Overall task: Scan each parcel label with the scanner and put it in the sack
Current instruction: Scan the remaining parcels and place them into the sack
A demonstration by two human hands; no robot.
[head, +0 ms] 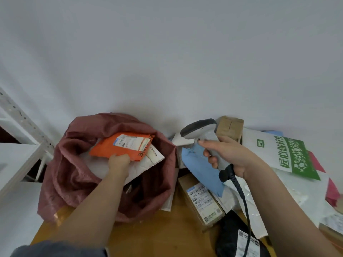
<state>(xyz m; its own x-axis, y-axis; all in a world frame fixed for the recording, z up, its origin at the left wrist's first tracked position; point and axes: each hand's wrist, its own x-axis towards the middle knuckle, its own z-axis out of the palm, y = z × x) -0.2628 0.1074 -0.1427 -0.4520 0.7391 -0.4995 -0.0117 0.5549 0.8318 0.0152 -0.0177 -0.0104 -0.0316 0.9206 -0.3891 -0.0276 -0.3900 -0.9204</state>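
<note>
Wooden table (148, 236): orange parcel (122, 147) in sack (74, 164), long axis left-right.

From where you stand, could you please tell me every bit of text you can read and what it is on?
"匠心做好花" in white on green, white and green bag.
Black letters on the orange parcel: partly hidden, unreadable.
Labels on the orange parcel, brown box and black parcel: too blurred.
</note>
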